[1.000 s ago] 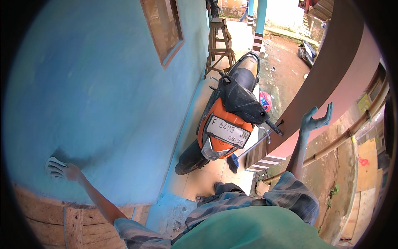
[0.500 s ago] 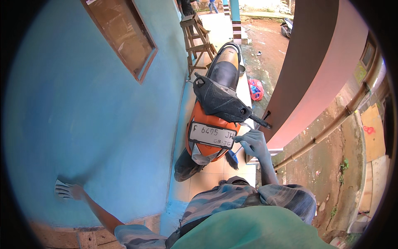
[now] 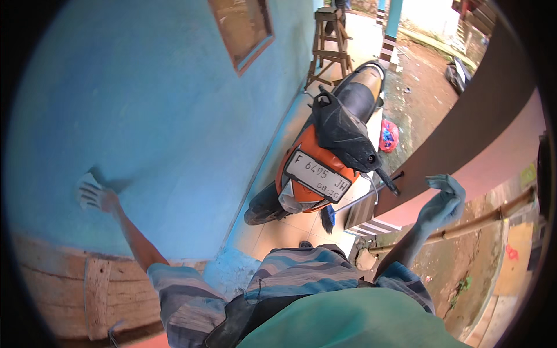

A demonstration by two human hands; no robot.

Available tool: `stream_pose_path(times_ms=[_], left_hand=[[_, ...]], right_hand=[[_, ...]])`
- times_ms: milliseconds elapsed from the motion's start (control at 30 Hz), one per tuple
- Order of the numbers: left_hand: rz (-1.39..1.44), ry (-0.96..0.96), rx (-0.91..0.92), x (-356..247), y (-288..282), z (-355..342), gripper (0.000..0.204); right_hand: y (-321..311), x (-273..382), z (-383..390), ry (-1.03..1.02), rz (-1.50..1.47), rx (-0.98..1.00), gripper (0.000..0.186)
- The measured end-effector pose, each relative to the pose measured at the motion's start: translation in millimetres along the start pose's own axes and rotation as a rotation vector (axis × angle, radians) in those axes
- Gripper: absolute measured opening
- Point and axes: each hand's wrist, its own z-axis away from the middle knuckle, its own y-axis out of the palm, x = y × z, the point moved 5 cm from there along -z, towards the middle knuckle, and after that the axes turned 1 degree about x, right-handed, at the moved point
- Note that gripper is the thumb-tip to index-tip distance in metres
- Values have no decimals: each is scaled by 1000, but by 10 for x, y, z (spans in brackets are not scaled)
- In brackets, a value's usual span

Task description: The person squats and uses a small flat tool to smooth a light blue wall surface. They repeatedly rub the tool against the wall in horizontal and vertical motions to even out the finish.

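My left hand (image 3: 100, 196) lies flat against the blue wall (image 3: 185, 151), fingers spread over a pale sheet of sandpaper (image 3: 86, 178). The sheet's edges show past the fingers, and a shadow falls on the wall beside it. Grey-blue dust coats my right hand (image 3: 445, 200), which is raised in the air before the curved pink and brown pillar (image 3: 464, 122). Its fingers are loosely bent, with nothing visible in them. Between the wall and the pillar stands an orange and black scooter (image 3: 343, 136), apart from both hands.
A wooden stepladder (image 3: 328, 43) stands behind the scooter, with a person (image 3: 335, 23) partly visible beyond. A blue broom (image 3: 328, 219) is by the front wheel. A red plastic bag (image 3: 389, 136) lies near the tiled edge. Wooden planks (image 3: 58, 278) line the lower left.
My left hand has slid up the wall with the sandpaper. My right hand has moved away from the scooter's plate, out to the right. The view has turned.
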Motion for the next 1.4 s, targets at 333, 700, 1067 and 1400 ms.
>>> stream_pose_path(times_ms=[333,700,1067,1400], left_hand=[[825,4,-248,722,11,332,87],[820,-175,-505,1284,97,62,87],[780,11,-414,1406,221,-218,80],[882,158,-417,1514,133,-176,77]], right_hand=[[1059,-1,521,272,-12,314,56],[2130,513,997,207,-231,902,40],[3009,1157,1446,338,-411,990,37],[3462,1887,1926,240,-476,1263,29]])
